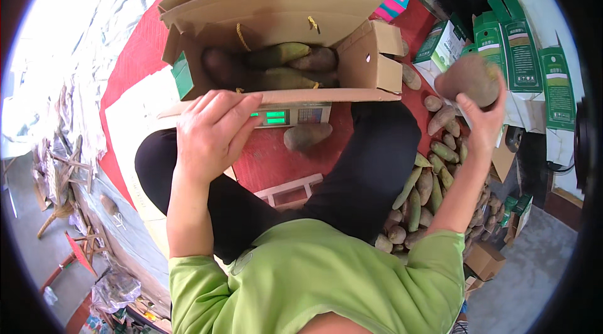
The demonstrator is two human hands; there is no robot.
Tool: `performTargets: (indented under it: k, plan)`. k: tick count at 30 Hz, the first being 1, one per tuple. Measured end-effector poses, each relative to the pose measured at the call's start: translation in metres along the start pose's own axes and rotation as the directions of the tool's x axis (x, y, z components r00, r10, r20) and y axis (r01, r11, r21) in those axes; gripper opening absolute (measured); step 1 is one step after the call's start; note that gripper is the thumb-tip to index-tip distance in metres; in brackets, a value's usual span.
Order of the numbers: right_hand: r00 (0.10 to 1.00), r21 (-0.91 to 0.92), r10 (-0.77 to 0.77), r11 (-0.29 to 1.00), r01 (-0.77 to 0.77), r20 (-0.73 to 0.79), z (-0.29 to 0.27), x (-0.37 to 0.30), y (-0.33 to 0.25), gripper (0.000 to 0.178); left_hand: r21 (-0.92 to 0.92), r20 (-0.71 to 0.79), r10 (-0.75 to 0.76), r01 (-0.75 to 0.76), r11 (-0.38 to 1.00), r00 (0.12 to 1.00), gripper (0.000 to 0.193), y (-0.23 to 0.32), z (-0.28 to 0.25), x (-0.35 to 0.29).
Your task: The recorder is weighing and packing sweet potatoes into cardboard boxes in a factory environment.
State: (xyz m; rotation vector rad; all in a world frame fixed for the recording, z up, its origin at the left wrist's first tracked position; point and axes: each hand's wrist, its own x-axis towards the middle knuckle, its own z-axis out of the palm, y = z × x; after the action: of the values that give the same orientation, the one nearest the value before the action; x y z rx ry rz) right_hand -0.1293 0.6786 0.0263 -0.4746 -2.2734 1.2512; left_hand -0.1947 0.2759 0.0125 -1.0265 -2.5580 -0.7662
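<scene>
Part of the packing looks done: the box [361, 51] at the upper centre of the frame already holds several roots [286, 54], lying mostly lengthwise along its bottom, some greenish, some brown. Its flaps stand open, so closing it has not been done. How many more it needs cannot be told; a large heap [421, 202] lies loose at the lower right, and a lone root [306, 137] lies just below the scale [308, 113], near the centre. The box seems to rest on that scale (its lit green display shows under the front edge).

The right hand [485, 114], at the right of the frame, is closed around a big root [468, 80], thumb on the near side, the other fingers partly hidden. That root is well apart from the box, held up in front of the green cartons [524, 51]. The left hand [213, 130] touches the box's front edge, its fingers bent and partly closed; whether it pinches the cardboard cannot be told.
</scene>
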Motion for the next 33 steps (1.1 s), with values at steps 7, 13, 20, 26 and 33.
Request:
performTargets:
  k: [7, 13, 20, 26, 33]
  plan:
    - [0.879, 0.176, -0.273, 0.959, 0.22, 0.39, 0.075, 0.025, -0.103, 0.082, -0.016, -0.024, -0.047, 0.047, 0.999, 0.999, 0.02, -0.005, 0.0, -0.005]
    - [0.573, 0.058, -0.37, 0.871, 0.488, 0.731, 0.186, 0.018, -0.099, 0.08, -0.008, -0.021, -0.05, 0.05, 0.999, 0.999, 0.018, -0.01, 0.0, -0.005]
    - [0.42, -0.106, -0.273, 0.719, 0.687, 0.866, 0.26, -0.002, -0.078, 0.072, -0.038, -0.019, -0.058, 0.058, 0.998, 0.998, 0.017, -0.011, 0.002, -0.006]
    - [0.523, 0.16, -0.431, 0.86, 0.484, 0.735, 0.23, 0.02, -0.099, 0.069, 0.0, -0.011, -0.071, 0.071, 0.998, 0.997, 0.018, -0.01, 0.005, -0.006]
    - [0.84, 0.239, -0.24, 0.961, 0.136, 0.486, 0.112, 0.026, -0.08, 0.044, 0.062, -0.067, -0.06, 0.064, 0.996, 0.996, 0.021, -0.008, 0.006, -0.003]
